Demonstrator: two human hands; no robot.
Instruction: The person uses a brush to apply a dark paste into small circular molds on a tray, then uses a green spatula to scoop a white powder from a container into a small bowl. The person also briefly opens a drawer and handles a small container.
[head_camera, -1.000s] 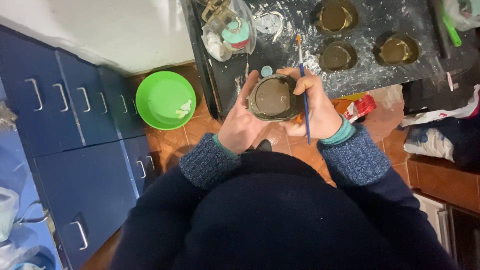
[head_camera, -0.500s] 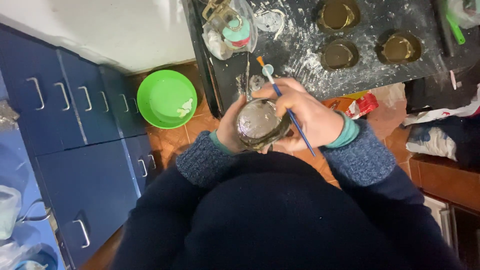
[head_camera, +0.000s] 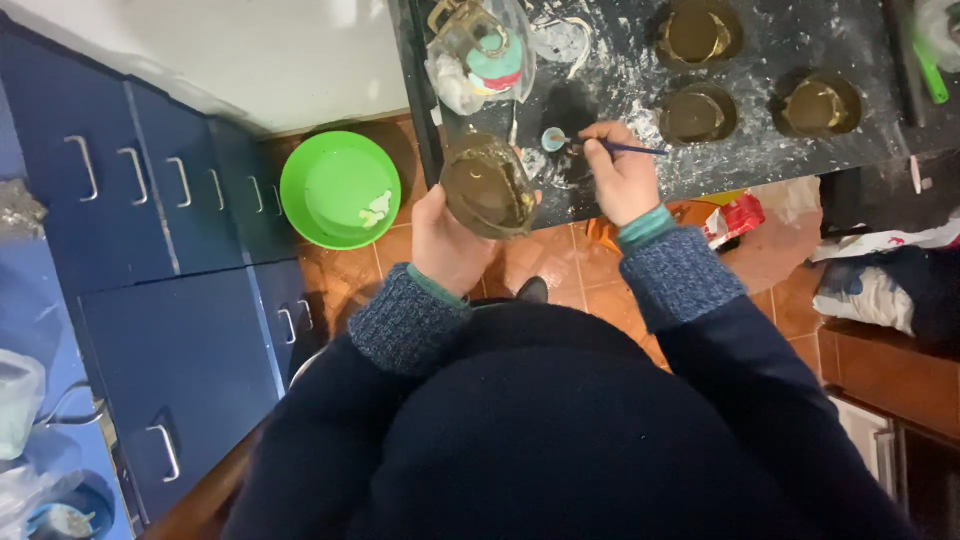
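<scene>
Olive-brown round pot (head_camera: 487, 187) gripped by left hand (head_camera: 447, 240) past table edge (head_camera: 428, 130); right hand (head_camera: 622, 180) pinching brush (head_camera: 610, 148).

Dark navy jumper; blue knitted cuffs (teal-edged).

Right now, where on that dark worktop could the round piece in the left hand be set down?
Bare room lies on the dark worktop, its front strip right of the right hand and below the three bronze round pieces. The back-left corner is crowded by a plastic-wrapped bundle. The left hand holds the round piece off the edge.
</scene>
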